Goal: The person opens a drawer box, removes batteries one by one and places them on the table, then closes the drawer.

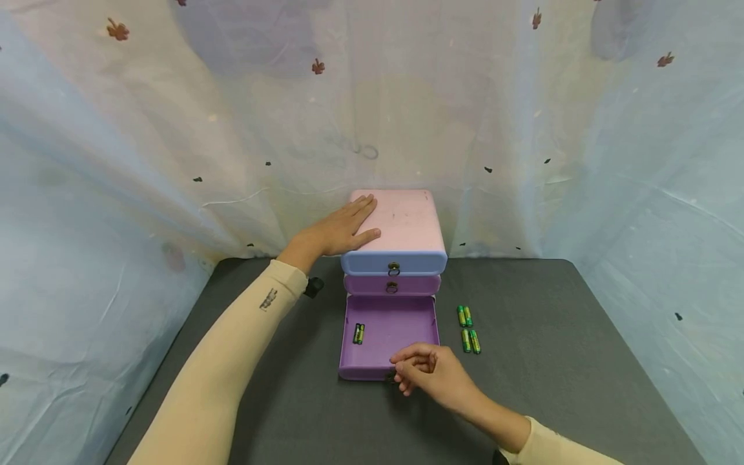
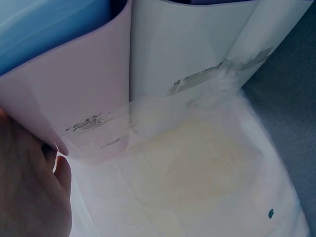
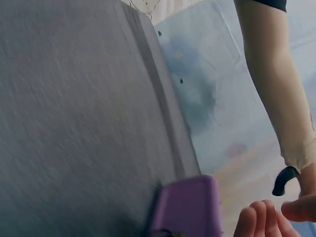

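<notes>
A small drawer cabinet (image 1: 401, 219) with a pink top stands at the back of the table. My left hand (image 1: 343, 229) rests on its top at the left, fingers spread. The purple bottom drawer (image 1: 395, 329) is pulled out, with two green batteries (image 1: 359, 334) lying side by side at its left. By the drawer's front edge hovers my right hand (image 1: 433, 374), its fingers loosely bent, with nothing seen between them. The drawer's ring handle (image 3: 168, 233) shows apart from those fingers in the right wrist view. Several green batteries (image 1: 468, 329) lie on the table right of the drawer.
Above the open drawer are a closed purple drawer (image 1: 372, 285) and a closed blue drawer (image 1: 366, 263), each with a ring handle. The dark grey table (image 1: 540, 361) runs back to a hanging pale sheet (image 1: 407, 116) behind and at both sides.
</notes>
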Available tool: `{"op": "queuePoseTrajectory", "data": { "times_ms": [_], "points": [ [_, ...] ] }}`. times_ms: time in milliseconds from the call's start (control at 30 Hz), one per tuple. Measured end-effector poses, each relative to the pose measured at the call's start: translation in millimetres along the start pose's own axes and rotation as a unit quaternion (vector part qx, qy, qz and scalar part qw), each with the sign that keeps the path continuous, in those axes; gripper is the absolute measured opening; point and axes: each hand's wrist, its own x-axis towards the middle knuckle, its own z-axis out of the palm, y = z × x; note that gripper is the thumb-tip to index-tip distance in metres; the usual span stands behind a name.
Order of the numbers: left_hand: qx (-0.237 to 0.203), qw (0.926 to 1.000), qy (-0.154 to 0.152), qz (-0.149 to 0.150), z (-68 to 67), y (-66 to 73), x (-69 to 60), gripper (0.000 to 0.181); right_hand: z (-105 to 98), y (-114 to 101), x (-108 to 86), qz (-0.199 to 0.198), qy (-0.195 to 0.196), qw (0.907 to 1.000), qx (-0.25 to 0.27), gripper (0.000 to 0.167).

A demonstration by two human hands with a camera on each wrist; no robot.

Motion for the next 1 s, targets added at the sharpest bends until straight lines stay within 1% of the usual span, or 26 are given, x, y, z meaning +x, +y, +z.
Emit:
{"op": "queuePoseTrajectory", "data": {
  "times_ms": [67,167,300,400,500,633,900,1000],
  "points": [
    [-0.003,1.0,0.001,0.002,-0.6,0.1,-0.3,0.086,-3,-4,6.3,-0.016,0.011,0.999,-0.04,0.024],
    [-0.002,1.0,0.002,0.002,-0.5,-0.9,-0.7,0.085,-6,-9,17.3,-0.037,0.025,0.9947,-0.093,0.019],
    [-0.001,1.0,0.0,0.002,0.2,-1.9,-1.2,0.086,-9,-12,33.3,-0.064,0.042,0.9852,-0.154,0.017],
    [-0.002,1.0,-0.001,0.0,0.3,-1.1,-2.0,0.086,-10,-11,44.8,-0.074,0.054,0.977,-0.193,0.016],
    [0.002,1.0,-0.001,-0.003,0.5,0.3,-2.4,0.086,-10,-8,54.6,-0.079,0.054,0.9708,-0.22,0.017],
    [0.003,1.0,0.001,-0.003,0.7,0.2,-2.1,0.085,-8,-4,66.8,-0.071,0.048,0.9662,-0.243,0.022],
    [0.002,1.0,0.005,-0.003,1.3,-1.0,-1.0,0.086,-7,12,89.4,-0.022,0.026,0.961,-0.275,0.037],
    [0.0,1.0,0.003,-0.003,1.7,-1.4,-0.7,0.086,-5,17,95.3,-0.012,0.016,0.9575,-0.288,0.042]
  ]
}}
